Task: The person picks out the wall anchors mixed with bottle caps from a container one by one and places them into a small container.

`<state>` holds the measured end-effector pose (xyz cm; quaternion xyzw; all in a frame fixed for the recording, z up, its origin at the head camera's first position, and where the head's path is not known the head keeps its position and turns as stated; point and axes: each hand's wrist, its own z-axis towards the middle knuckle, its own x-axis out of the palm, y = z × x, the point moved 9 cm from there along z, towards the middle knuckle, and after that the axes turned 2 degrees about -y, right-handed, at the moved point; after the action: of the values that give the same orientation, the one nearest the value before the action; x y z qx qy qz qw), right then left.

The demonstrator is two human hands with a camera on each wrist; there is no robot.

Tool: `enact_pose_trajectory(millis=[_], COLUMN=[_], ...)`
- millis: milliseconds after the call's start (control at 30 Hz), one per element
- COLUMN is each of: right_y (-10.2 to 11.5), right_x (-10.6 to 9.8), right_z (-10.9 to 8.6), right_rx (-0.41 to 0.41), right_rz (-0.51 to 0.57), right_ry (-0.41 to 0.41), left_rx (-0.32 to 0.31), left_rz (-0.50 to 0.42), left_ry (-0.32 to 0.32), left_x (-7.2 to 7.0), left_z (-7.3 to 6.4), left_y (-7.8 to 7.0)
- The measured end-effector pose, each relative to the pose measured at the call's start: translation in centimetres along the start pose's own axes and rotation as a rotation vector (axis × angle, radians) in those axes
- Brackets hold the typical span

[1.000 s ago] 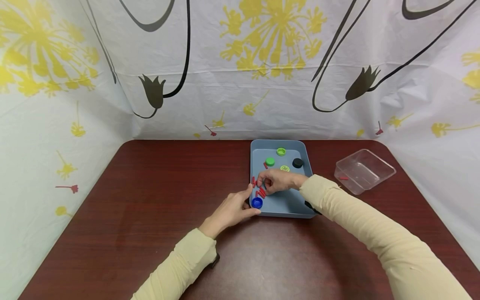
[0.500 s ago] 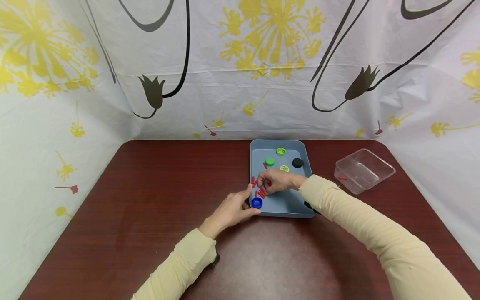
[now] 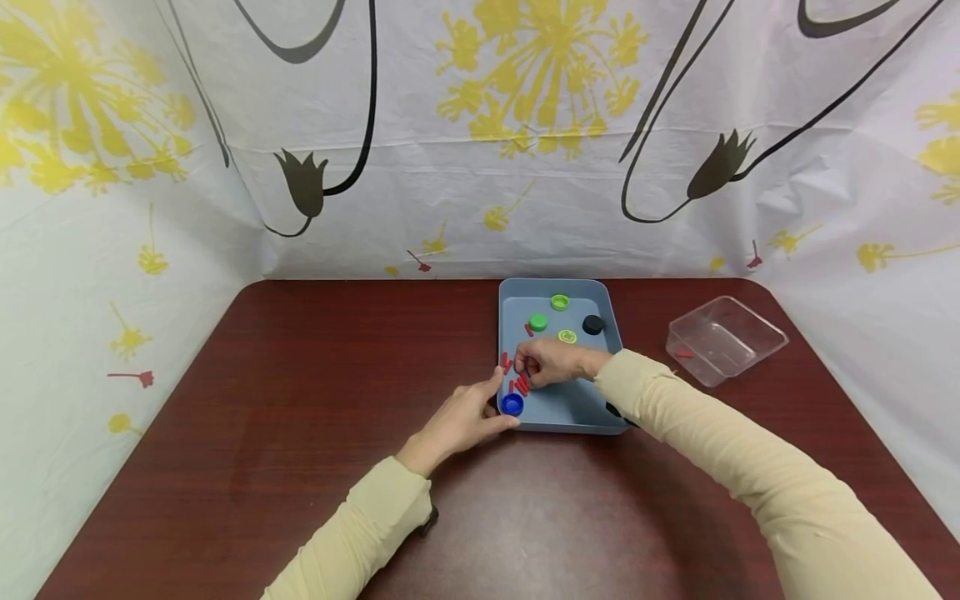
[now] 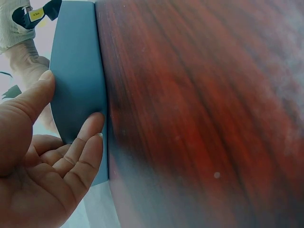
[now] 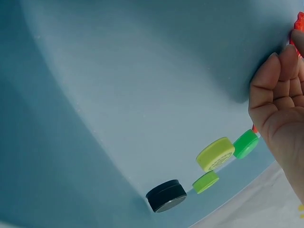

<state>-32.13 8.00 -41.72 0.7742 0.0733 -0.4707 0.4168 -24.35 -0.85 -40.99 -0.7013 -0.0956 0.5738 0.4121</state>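
In the head view a blue-grey tray (image 3: 570, 408) lies on the table, holding several small red plastic sticks (image 3: 522, 385) near its left wall. My left hand (image 3: 461, 417) grips the tray's near left corner. Its thumb lies along the front wall, and fingertips press the outer wall in the left wrist view. Inside the tray, my right hand (image 3: 551, 362) has curled fingers. The right wrist view shows its fingertips pinching a red stick (image 5: 299, 23), largely hidden and cut off by the frame edge. Close to the left thumb sits a blue bottle cap (image 3: 512, 405).
Farther back in the tray lie a green cap (image 3: 537, 322), a lime cap (image 3: 559, 302), a yellow-green cap (image 3: 567, 337) and a black cap (image 3: 593, 324). A clear plastic box (image 3: 738, 337) with one red stick (image 3: 684, 354) stands to the right on the dark wooden table (image 3: 337, 358).
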Motion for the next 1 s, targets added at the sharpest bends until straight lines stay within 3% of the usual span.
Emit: enact_pose_trajectory(millis=[467, 700, 1000], right_y=[-0.13, -0.72, 0.04], right_x=[-0.05, -0.01, -0.38], right_z=[0.13, 0.51, -0.10], right_rx=[-0.007, -0.092, -0.023], right_rz=[-0.026, 0.006, -0.025], right_ry=[-0.007, 0.003, -0.024], left_rx=[-0.001, -0.008, -0.017], left_rz=[0.007, 0.005, 0.003], left_ry=[-0.004, -0.004, -0.002], left_x=[0.05, -0.02, 0.01], left_z=[0.02, 0.07, -0.01], left_y=[0.10, 0.18, 0.17])
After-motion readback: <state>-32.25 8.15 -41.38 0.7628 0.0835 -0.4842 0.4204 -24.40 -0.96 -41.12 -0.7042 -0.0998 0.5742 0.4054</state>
